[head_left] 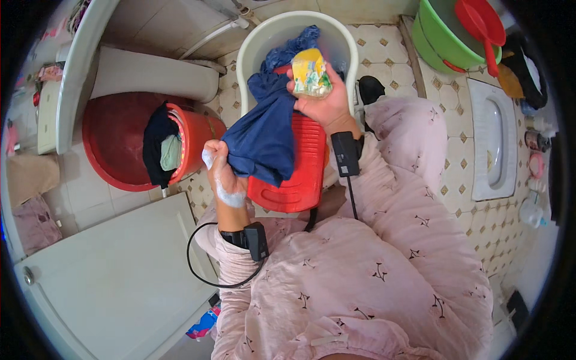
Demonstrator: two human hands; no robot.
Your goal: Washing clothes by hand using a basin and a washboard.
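Soapy foam clings to my left hand (224, 174), whose closed fingers grip the edge of a dark blue cloth garment (264, 135). The garment stretches from that hand across a red ridged washboard (291, 189) and up into a pale wash basin (241, 66). Over the near right side of the basin, my right hand (329, 103) is turned palm up, fingers curled round a small yellow, white and green printed packet (311, 72). What the packet contains cannot be made out. More wet blue cloth (291, 51) lies bunched in the basin's water.
Left of the basin, a red bucket (207, 133) with dark and pale green clothes stands by a large red tub (114, 144). At right are a green bucket (435, 42) with a red dipper (483, 27) and a squat toilet (480, 144). A white door (120, 276) fills the lower left.
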